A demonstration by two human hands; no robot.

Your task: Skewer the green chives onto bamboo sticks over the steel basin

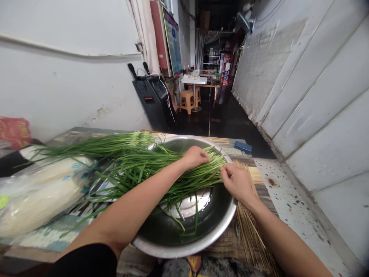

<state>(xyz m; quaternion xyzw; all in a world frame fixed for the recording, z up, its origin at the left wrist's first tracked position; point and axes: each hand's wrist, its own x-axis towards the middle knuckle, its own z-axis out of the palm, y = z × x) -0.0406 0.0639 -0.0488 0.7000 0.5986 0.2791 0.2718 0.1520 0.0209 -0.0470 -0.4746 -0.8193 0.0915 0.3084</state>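
A heap of green garlic chives (155, 163) lies across a wide metal basin (190, 252), its pale stem ends to the right and its leaves trailing over the left rim. My left hand (196, 157) rests on the heap near the pale ends, its fingers closed on chive stems. At the right rim, my right hand (238, 182) pinches the stem tips between thumb and curled fingers. What lies inside each pinch is partly hidden. A few loose leaves hang into the basin's shiny bottom. Behind it, another bunch of chives (115, 142) lies on the table.
Thin bamboo skewers (253, 238) lie right of the basin. A blue box (243, 146) sits at the table's far edge. Left are a plastic bag with long white contents (49, 192) and a red bag (15, 132). Beyond stand a black cabinet (152, 100) and stools (187, 100).
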